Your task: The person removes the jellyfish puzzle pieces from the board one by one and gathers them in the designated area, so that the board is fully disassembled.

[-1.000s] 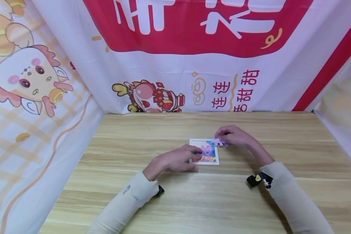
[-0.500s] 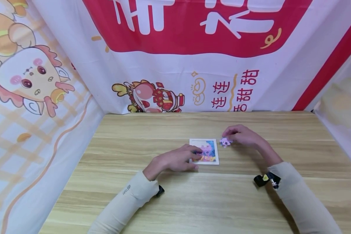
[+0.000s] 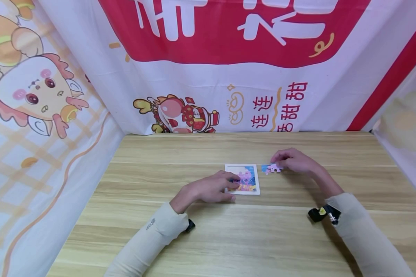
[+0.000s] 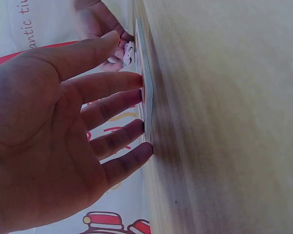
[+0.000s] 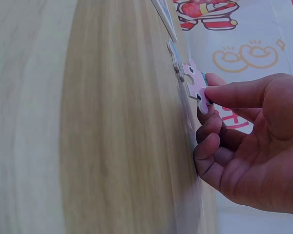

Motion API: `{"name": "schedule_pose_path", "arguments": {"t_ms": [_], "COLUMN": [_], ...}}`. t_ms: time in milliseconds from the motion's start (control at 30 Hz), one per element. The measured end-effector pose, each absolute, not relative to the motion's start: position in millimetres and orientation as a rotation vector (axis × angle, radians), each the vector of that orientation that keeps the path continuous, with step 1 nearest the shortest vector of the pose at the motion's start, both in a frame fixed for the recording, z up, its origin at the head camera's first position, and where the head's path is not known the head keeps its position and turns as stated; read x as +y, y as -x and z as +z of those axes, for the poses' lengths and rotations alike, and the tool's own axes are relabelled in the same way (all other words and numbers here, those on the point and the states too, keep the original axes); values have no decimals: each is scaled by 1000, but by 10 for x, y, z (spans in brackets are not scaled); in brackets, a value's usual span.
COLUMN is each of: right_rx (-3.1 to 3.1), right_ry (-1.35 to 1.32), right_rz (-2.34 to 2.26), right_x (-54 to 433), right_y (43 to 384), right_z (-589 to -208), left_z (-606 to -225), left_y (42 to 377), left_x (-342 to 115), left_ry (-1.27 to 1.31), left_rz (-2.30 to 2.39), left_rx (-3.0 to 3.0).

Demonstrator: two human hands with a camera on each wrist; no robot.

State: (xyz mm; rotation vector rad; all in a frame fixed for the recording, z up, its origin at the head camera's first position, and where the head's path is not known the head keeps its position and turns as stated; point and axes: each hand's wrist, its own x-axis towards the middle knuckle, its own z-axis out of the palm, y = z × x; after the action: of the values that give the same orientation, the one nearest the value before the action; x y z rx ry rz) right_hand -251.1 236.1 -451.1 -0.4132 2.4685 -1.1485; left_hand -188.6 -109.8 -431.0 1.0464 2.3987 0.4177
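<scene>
My left hand [image 3: 213, 188] lies with extended fingers on a small jigsaw puzzle in a white frame [image 3: 234, 169]. In the left wrist view, the fingertips touch the frame's [image 4: 147, 92] near edge and face. My right hand [image 3: 294, 160] pinches a pink puzzle piece [image 3: 275, 168] with dark eye-like spots between thumb and fingers, just right of the frame. A blue and pink puzzle piece [image 3: 265, 168] lies between the frame and the held piece. In the right wrist view, the pink piece [image 5: 196, 83] is tilted near that flat piece [image 5: 174, 54]. My left fingers partly hide the picture.
The wood-grain table [image 3: 225, 234] extends around both hands. Behind it hangs a white and red printed cloth [image 3: 201, 77], and another printed cloth [image 3: 86, 169] borders the left side.
My right hand has moved right, away from the frame, with the pink puzzle piece. The blue and pink piece has come into sight on the table. The left hand stays put.
</scene>
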Motion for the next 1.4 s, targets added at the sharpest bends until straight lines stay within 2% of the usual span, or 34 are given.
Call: {"name": "schedule_pose_path", "arguments": {"t_ms": [1400], "right_rx": [2539], "right_ry": [383], "right_rz": [-1050], "right_x": [2447], "right_y": [2514], "right_z": [-4560], "left_z": [-4315], "left_y": [1884], "left_x": [-1086], "left_ry": [-1014], "left_rz": [419], "left_rx": [2396]}}
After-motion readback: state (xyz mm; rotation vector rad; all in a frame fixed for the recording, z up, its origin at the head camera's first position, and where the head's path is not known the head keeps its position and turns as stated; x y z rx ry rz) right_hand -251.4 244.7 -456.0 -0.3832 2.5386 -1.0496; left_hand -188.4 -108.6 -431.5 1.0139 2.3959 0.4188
